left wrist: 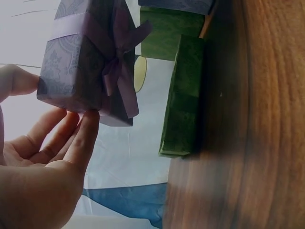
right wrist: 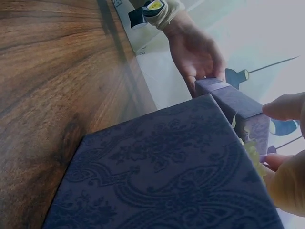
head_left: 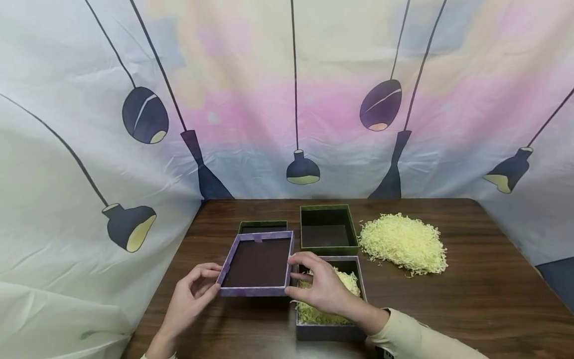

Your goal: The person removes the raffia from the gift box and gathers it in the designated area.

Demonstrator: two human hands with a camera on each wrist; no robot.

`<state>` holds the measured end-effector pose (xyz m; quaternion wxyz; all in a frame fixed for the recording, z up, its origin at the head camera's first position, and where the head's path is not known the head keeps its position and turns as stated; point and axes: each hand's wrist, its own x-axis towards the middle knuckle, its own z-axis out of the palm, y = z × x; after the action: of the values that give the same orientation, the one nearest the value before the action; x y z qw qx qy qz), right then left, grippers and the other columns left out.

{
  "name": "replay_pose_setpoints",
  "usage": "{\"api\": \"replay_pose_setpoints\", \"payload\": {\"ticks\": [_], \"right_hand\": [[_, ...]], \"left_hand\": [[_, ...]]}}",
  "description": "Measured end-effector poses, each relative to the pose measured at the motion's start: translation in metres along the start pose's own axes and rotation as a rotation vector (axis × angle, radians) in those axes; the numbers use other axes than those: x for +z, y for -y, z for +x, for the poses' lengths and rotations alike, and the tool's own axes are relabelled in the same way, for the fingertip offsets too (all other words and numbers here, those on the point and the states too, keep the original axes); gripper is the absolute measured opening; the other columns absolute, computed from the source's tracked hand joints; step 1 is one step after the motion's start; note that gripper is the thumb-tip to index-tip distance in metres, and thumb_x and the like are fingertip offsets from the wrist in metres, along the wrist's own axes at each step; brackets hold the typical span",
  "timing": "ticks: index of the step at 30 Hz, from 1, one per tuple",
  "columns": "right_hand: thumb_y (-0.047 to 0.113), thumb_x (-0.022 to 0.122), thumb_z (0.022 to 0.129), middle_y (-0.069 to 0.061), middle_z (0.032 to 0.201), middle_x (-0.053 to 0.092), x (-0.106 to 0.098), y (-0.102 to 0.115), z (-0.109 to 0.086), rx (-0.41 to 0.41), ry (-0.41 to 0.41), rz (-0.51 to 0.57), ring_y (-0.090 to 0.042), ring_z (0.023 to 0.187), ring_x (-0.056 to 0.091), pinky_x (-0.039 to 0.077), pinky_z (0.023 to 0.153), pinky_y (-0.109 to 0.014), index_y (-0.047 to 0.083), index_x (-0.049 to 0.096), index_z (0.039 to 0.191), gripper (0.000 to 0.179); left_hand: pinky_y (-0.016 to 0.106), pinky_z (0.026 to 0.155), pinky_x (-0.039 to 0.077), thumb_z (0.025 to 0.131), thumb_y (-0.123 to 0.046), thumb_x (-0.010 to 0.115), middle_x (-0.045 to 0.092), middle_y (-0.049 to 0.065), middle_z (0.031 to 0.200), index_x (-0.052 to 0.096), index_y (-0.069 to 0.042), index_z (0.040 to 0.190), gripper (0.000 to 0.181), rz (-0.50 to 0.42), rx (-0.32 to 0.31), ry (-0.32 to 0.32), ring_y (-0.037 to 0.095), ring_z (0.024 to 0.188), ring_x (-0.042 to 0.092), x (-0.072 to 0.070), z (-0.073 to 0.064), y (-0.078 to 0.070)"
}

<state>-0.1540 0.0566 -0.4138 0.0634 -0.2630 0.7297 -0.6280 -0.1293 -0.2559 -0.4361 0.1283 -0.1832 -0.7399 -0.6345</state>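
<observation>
Both hands hold a purple box lid (head_left: 257, 262) above the table, its dark inside facing up. My left hand (head_left: 190, 294) grips its left edge between thumb and fingers, and my right hand (head_left: 320, 284) pinches its right edge. In the left wrist view, a purple ribbon bow (left wrist: 119, 62) hangs on the lid's underside. Under my right hand stands a purple box (head_left: 332, 333) holding pale yellow shredded paper (head_left: 347, 284). The right wrist view shows that box's patterned outer wall (right wrist: 162, 167) close up, with the lid beyond it.
Behind the purple box stands a green box (head_left: 329, 234) with a dark inside. A green lid (head_left: 262, 224) lies behind the held lid, partly hidden. A heap of yellow shredded paper (head_left: 403, 243) lies on the wooden table (head_left: 484, 294) at right. A printed cloth (head_left: 251, 99) hangs behind.
</observation>
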Motion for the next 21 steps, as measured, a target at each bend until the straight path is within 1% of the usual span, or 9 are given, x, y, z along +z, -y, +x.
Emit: {"api": "replay_pose_setpoints", "payload": {"ticks": [5,8,15,18,21], "right_hand": [[0.002,0.078,0.078,-0.019,0.129,0.049,-0.0002,0.0017,0.0008,-0.002,0.016,0.000,-0.043,0.108,0.062,0.056,0.092,-0.037,-0.008,0.057,0.118,0.047],[0.003,0.078,0.078,-0.020,0.129,0.049,0.0009,0.0012,0.0006,-0.001,0.027,-0.007,-0.042,0.107,0.063,0.056,0.091,-0.036,-0.007,0.057,0.118,0.047],[0.003,0.078,0.080,-0.022,0.134,0.045,0.0012,-0.0010,-0.0036,0.049,0.069,-0.010,-0.033,0.099,0.069,0.059,0.082,-0.025,-0.009,0.055,0.123,0.050],[0.004,0.077,0.081,-0.022,0.135,0.045,-0.0003,-0.0021,-0.0049,0.059,0.072,-0.012,-0.032,0.099,0.069,0.059,0.081,-0.024,-0.008,0.055,0.124,0.050],[0.004,0.077,0.081,-0.022,0.135,0.044,-0.0014,-0.0025,-0.0050,0.056,0.079,-0.015,-0.032,0.098,0.069,0.059,0.081,-0.024,-0.008,0.055,0.124,0.050]], "left_hand": [[0.019,0.092,0.053,0.085,0.016,0.062,0.058,0.019,0.114,0.057,0.016,0.099,0.015,-0.003,0.012,0.031,0.010,0.109,0.062,-0.0023,-0.0036,0.0016],[0.019,0.093,0.053,0.086,0.015,0.062,0.057,0.020,0.115,0.057,0.014,0.100,0.015,0.021,0.019,0.046,0.009,0.110,0.061,-0.0043,-0.0064,0.0020],[0.019,0.092,0.053,0.086,0.013,0.064,0.055,0.024,0.115,0.059,0.013,0.100,0.015,0.053,-0.026,0.036,0.008,0.109,0.062,-0.0040,-0.0096,0.0014],[0.019,0.092,0.053,0.086,0.012,0.064,0.055,0.024,0.115,0.059,0.012,0.100,0.015,0.066,-0.018,0.041,0.009,0.109,0.061,-0.0023,-0.0085,0.0005],[0.020,0.092,0.053,0.086,0.013,0.064,0.056,0.021,0.115,0.059,0.012,0.101,0.015,0.073,-0.007,0.045,0.009,0.109,0.061,-0.0009,-0.0087,-0.0002]]}}
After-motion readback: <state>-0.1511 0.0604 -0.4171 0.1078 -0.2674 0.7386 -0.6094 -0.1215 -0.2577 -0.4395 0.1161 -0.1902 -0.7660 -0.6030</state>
